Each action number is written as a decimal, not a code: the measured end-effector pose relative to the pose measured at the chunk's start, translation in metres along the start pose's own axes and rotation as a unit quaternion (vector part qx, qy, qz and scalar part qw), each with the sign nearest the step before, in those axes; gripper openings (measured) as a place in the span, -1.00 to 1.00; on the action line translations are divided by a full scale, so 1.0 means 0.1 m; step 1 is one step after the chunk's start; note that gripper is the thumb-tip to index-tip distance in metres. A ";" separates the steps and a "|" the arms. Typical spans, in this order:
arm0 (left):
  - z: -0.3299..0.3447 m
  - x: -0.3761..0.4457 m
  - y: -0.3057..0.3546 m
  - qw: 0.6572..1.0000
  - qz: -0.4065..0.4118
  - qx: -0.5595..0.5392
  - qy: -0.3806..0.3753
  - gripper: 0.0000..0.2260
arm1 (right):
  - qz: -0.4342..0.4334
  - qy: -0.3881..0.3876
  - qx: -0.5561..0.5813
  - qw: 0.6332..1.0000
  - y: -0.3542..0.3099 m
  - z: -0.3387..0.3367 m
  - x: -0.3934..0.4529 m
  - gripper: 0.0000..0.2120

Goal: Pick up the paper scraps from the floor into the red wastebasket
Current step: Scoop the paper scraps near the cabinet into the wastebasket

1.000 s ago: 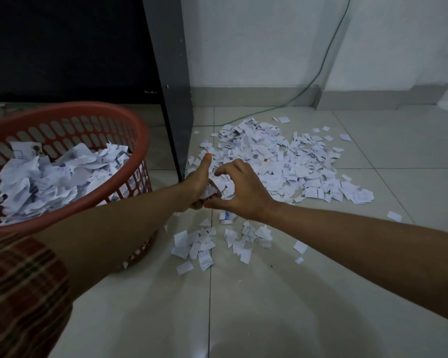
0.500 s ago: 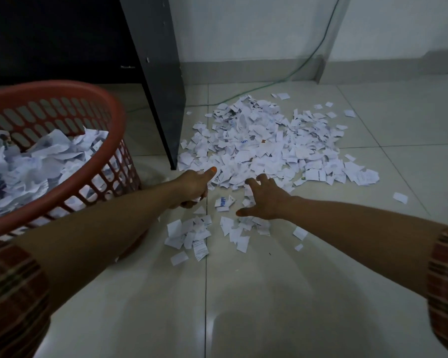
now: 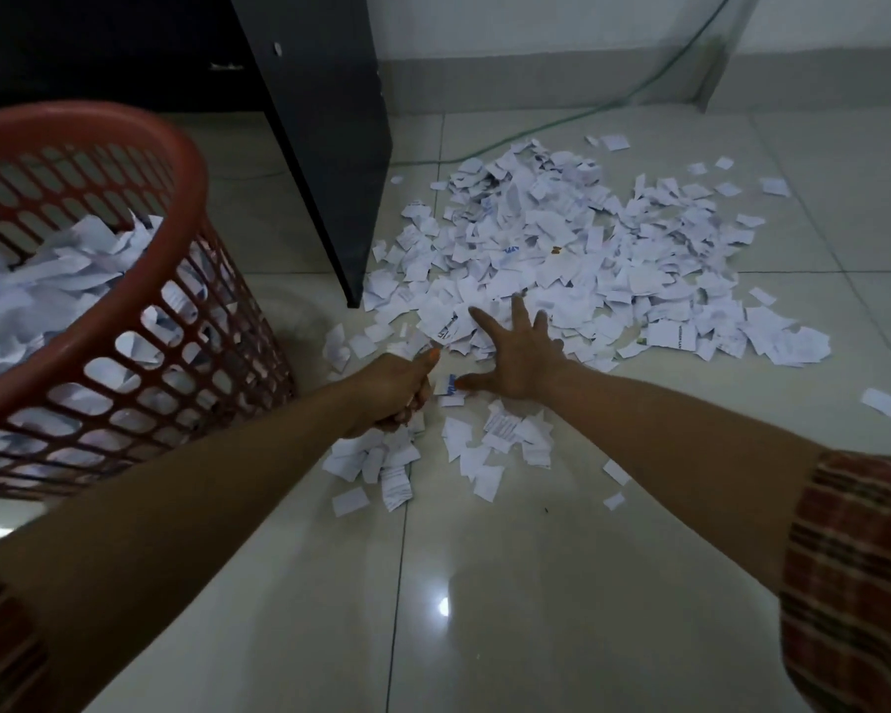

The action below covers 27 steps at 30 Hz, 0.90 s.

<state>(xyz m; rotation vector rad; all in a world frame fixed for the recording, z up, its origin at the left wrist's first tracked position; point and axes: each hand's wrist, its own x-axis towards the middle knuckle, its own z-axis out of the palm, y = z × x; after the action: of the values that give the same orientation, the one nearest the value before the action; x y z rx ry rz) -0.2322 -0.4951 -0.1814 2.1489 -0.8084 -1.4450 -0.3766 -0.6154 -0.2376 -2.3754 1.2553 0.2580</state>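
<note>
Lying heaped on the tiled floor (image 3: 484,584) beside the dark cabinet panel (image 3: 330,146), with a smaller cluster nearer: paper scraps (image 3: 577,259). Now spreading wide, fingers straight, over the heap's near edge after being curled a second ago: right hand (image 3: 518,355), probably raking up another handful, while left hand (image 3: 397,391) is clutching scraps near the half-full red wastebasket (image 3: 140,321). Showing only blurred, unreadable blue print.

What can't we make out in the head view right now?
- Left hand: its grip on paper scraps is mostly hidden by its own curled fingers.
- Red wastebasket: cut off by the left edge; fill depth unknown.
- Print on the floor scraps: too small to read.
- Floor under the right hand: hidden by the palm.
</note>
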 end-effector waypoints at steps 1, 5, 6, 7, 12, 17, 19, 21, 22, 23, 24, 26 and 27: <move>0.01 0.01 -0.07 1.000 -0.014 -0.012 0.009 -0.50 | -0.004 -0.004 -0.001 1.000 0.01 0.00 0.03 0.02; 0.05 -0.01 -0.42 0.995 -0.057 -0.079 0.024 -0.49 | -0.017 -0.025 -0.051 0.998 0.08 0.04 0.06 -0.11; 0.06 -0.02 -0.50 0.994 -0.060 -0.095 0.021 -0.48 | -0.026 -0.018 -0.076 0.997 0.09 0.06 0.06 -0.17; 0.07 -0.03 -0.56 0.992 -0.061 -0.109 0.021 -0.48 | -0.037 -0.001 -0.092 0.995 0.11 0.07 0.05 -0.25; 0.10 -0.07 -0.55 0.979 -0.054 -0.183 0.070 -0.50 | -0.106 0.052 -0.035 0.992 0.13 0.13 0.00 -0.65; 0.20 -0.07 -0.40 0.944 -0.041 -0.314 0.088 -0.50 | -0.147 0.053 -0.005 0.988 0.14 0.14 -0.14 -0.71; 0.23 -0.06 -0.37 0.924 -0.060 -0.372 0.062 -0.50 | -0.172 0.052 0.007 0.984 0.14 0.12 -0.19 -0.71; 0.28 -0.05 -0.37 0.910 -0.075 -0.407 0.041 -0.47 | -0.211 0.058 0.037 0.975 0.13 0.09 -0.25 -0.75; 0.30 -0.05 -0.37 0.905 -0.080 -0.417 0.039 -0.45 | -0.226 0.065 0.054 0.970 0.13 0.07 -0.28 -0.76; 0.32 -0.05 -0.37 0.901 -0.082 -0.424 0.041 -0.43 | -0.239 0.079 0.072 0.965 0.11 0.03 -0.33 -0.77; 0.33 -0.05 -0.36 0.897 -0.085 -0.432 0.043 -0.40 | -0.252 0.091 0.091 0.959 0.07 0.01 -0.38 -0.76; 0.35 -0.07 -0.33 0.887 -0.083 -0.454 0.032 -0.35 | -0.285 0.110 0.123 0.944 -0.01 -0.06 -0.50 -0.75; 0.36 -0.09 -0.31 0.878 -0.074 -0.472 0.007 -0.32 | -0.302 0.115 0.137 0.936 -0.06 -0.08 -0.55 -0.74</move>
<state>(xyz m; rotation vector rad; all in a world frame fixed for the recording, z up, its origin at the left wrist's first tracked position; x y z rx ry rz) -0.2609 -0.4670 -0.2074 1.4514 0.1166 -1.4523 -0.4033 -0.5751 -0.2083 -2.4488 0.5409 -0.3717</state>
